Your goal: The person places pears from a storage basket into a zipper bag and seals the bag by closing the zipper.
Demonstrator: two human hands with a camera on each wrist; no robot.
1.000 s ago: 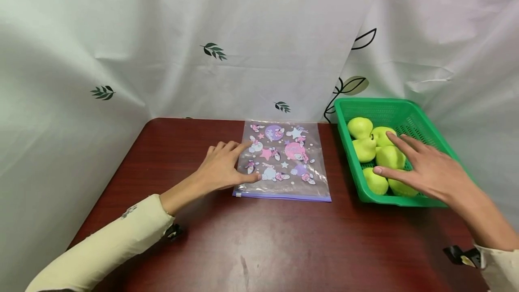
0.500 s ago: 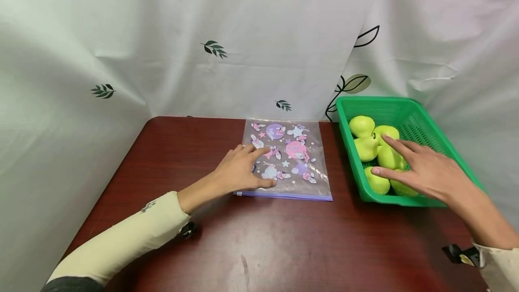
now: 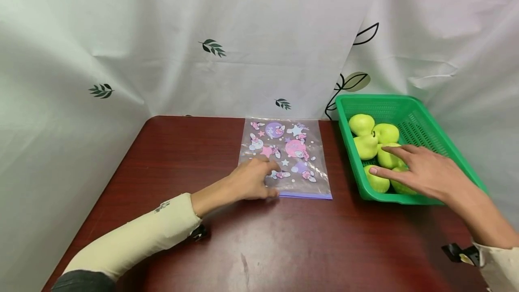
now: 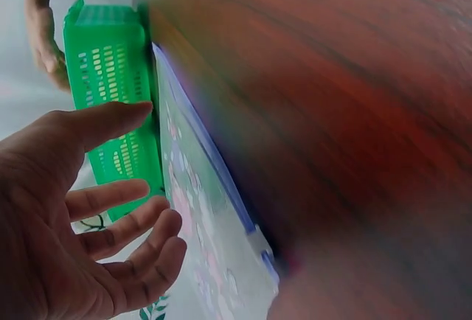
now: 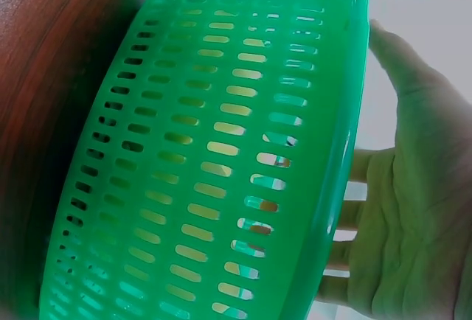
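A clear zip bag [image 3: 318, 159] printed with pink and purple cartoon figures lies flat near the table's back edge, its purple zip strip [image 3: 306, 196] facing the person. Over its front left corner is the left hand [image 3: 251, 180], fingers loosely bent and holding nothing; it hides that corner in the head view. The left wrist view shows the white slider [image 4: 259, 242] near one end of the strip, apart from the fingers. To the right, the right hand [image 3: 431, 172] hovers above several yellow-green pears [image 3: 366, 147] in a green basket [image 3: 352, 161], thumb and fingers spread, gripping nothing.
The dark red-brown table [image 3: 243, 242] extends in front of the bag and to its left. A white curtain [image 3: 259, 35] with leaf prints hangs right behind the table. The basket's slotted wall [image 5: 192, 150] rises beside the bag's right side.
The left hand has moved right and toward the person, from the bag's left side to its front left corner. The right hand has stayed nearly in place, its fingers slightly lower.
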